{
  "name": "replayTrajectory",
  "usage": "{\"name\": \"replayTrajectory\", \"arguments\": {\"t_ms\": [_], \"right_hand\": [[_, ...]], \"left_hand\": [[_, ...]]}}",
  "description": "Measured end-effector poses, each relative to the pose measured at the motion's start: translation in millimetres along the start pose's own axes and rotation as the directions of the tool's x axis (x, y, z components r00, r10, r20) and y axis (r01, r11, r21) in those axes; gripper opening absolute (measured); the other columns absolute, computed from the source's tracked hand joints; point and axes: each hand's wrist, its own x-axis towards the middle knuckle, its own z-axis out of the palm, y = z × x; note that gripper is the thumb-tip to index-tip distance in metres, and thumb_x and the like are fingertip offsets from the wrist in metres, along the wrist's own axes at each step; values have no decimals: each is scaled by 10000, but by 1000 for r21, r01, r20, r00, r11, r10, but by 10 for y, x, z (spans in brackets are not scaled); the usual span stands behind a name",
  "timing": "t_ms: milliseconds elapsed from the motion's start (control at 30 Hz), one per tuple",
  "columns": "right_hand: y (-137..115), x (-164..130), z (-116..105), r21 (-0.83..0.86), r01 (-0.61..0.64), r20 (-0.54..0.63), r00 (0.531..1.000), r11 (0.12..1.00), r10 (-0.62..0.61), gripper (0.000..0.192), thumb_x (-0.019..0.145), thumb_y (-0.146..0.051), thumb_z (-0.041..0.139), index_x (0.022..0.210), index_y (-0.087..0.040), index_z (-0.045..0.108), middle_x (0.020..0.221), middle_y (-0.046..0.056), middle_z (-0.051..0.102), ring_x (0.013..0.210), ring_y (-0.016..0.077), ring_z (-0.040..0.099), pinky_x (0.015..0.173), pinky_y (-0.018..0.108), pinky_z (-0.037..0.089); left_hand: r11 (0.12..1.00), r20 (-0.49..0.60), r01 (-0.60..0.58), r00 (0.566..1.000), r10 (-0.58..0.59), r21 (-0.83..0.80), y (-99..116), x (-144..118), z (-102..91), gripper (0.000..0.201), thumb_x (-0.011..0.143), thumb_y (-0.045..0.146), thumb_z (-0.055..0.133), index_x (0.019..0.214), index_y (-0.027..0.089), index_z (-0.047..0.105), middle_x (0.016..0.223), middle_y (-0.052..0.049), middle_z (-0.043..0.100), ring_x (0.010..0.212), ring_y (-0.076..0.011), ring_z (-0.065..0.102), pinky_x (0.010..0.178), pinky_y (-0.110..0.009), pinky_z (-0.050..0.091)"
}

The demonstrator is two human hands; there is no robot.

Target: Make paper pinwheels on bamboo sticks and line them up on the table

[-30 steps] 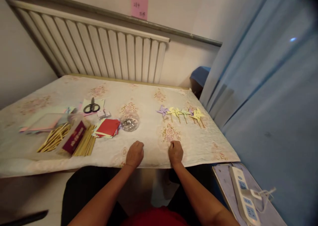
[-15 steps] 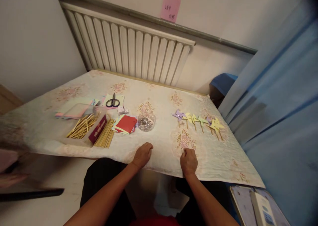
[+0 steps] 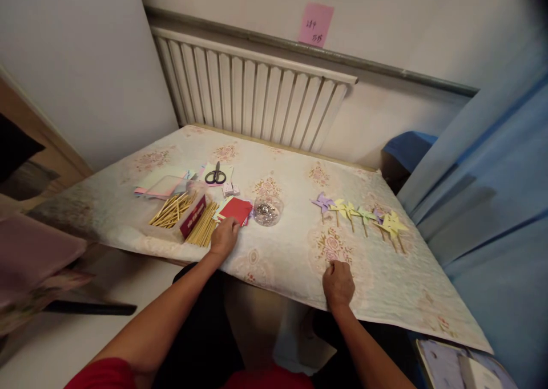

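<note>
The left hand (image 3: pixel 223 236) lay stretched forward on the floral-patterned pale tablecloth (image 3: pixel 295 252), its fingers loosely open and grasping nothing, the fingertips at the near edge of the stack of square paper sheets with a red sheet on top (image 3: pixel 234 210). Whether they actually touched the paper could not be told. That stack sat near the front of the table, between the bundle of thin yellow wooden sticks (image 3: pixel 203 229) on its left and the small clear glass bowl holding silvery bits (image 3: pixel 267 211) on its right.

The right hand (image 3: pixel 338 283) rested on the cloth near the front table edge, curled into a loose fist and holding nothing, well apart from the left.

A dark red rectangular box (image 3: pixel 192 224) stood among the sticks, with more sticks lying in a clear plastic tray (image 3: pixel 171 209) beside it. Behind these lay black-handled scissors (image 3: pixel 215 176) on pale paper sheets. To the right, a row of small pastel paper pinwheels on sticks (image 3: pixel 362 215) lay flat on the cloth. A white ribbed radiator (image 3: pixel 252 101) stood against the wall behind the table, a pink sticky note (image 3: pixel 315 24) above it, and a blue curtain (image 3: pixel 492 206) hung on the right.
</note>
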Motion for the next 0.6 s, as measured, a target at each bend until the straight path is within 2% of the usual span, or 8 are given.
{"name": "replayTrajectory", "arguments": {"t_ms": [133, 300, 500, 600], "right_hand": [[-1, -1, -1, 6, 17, -5, 1000, 1000, -17, 150, 887, -176, 503, 936, -168, 645, 888, 73, 577, 822, 196, 531, 649, 287, 338], [2, 3, 7, -3, 23, -11, 1000, 1000, -23, 136, 876, -167, 509, 921, -167, 638, 880, 71, 571, 818, 199, 521, 664, 291, 344], [13, 5, 36, 5, 32, -14, 999, 999, -32, 130, 873, -160, 503, 908, -166, 628, 862, 64, 557, 808, 193, 511, 668, 288, 343], [11, 2, 37, 1, 31, -9, 999, 1000, -31, 131, 887, -174, 498, 912, -167, 626, 864, 64, 554, 812, 195, 511, 674, 291, 346]], "left_hand": [[985, -34, 103, 995, -99, 139, 20, 346, -107, 206, 885, 316, 509, 981, 164, 609, 1039, -115, 643, 1045, -256, 558, 912, -354, 415], [948, -40, 169, 986, -165, 270, 71, 667, -67, 349, 861, 391, 550, 1067, 117, 617, 1124, -174, 609, 1131, -314, 511, 932, -398, 408], [921, 23, 238, 966, -258, 310, 35, 868, -4, 377, 827, 394, 602, 1097, 131, 621, 1177, -188, 613, 1154, -336, 515, 938, -424, 398], [930, 54, 243, 962, -268, 277, -11, 900, 3, 364, 799, 368, 636, 1072, 127, 622, 1176, -202, 618, 1185, -359, 504, 949, -446, 381]]}}
